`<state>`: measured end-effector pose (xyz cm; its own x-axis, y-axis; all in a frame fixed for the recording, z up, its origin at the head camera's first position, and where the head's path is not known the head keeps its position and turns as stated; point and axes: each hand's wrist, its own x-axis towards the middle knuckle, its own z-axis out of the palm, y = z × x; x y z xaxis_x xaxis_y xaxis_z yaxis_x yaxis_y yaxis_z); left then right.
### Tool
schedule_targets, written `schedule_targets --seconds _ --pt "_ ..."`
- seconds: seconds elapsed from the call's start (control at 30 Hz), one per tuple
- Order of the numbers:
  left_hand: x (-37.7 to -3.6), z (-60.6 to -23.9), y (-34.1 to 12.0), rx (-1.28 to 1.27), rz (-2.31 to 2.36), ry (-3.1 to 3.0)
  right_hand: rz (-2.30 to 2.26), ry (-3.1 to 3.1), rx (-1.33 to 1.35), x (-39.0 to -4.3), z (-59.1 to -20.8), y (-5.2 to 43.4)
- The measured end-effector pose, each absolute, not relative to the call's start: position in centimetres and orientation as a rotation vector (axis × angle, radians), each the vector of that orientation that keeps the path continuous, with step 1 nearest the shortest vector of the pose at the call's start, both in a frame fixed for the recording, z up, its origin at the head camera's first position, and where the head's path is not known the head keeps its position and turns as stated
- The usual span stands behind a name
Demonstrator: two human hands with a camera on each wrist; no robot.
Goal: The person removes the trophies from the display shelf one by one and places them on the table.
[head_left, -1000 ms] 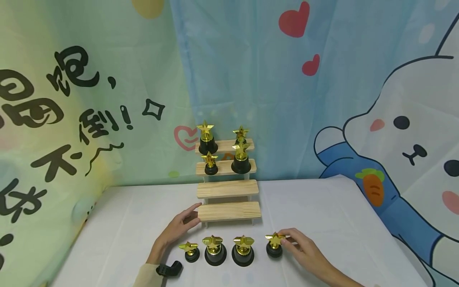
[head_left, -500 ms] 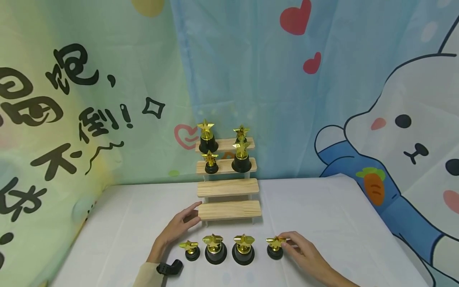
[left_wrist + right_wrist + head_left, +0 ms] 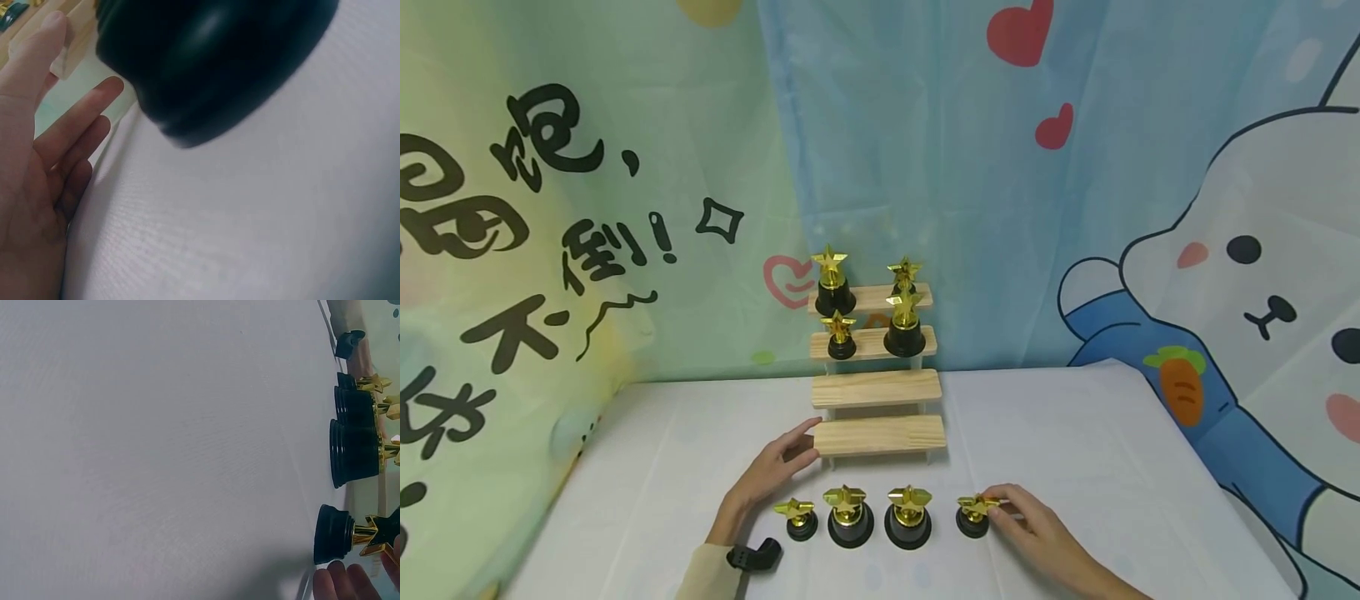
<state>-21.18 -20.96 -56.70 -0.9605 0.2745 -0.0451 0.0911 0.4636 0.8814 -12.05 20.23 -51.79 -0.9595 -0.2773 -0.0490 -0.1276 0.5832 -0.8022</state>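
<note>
Head view: the right hand (image 3: 1033, 525) pinches a small trophy (image 3: 973, 522) by its star, probably the easiest part to grip; it stands right of three other trophies (image 3: 851, 527). The left hand (image 3: 772, 468), fingers loose, touches the stand (image 3: 880, 437), maybe for steadying it. The tabletop (image 3: 1045, 442) is white; behind hangs a printed curtain (image 3: 880, 125).

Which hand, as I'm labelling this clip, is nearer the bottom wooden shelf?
Left. The left hand is at the left end of the shelf; the right hand is farther off, past the right end and in front, pinching a small trophy.
</note>
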Motion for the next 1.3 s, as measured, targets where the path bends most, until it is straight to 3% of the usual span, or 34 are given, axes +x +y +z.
schedule_targets --seconds 0.43,0.77,1.3 --pt "-20.7 -55.8 -20.5 0.302 1.522 2.514 -1.366 2.514 -0.128 -12.6 -49.9 20.0" --pt "-21.1 -56.6 -20.9 0.299 1.538 2.508 -1.445 2.741 -0.426 -16.4 -45.5 19.5" --pt "-21.2 -56.8 -20.8 0.311 1.522 2.521 -1.594 2.702 -0.538 -24.5 -40.0 15.5"
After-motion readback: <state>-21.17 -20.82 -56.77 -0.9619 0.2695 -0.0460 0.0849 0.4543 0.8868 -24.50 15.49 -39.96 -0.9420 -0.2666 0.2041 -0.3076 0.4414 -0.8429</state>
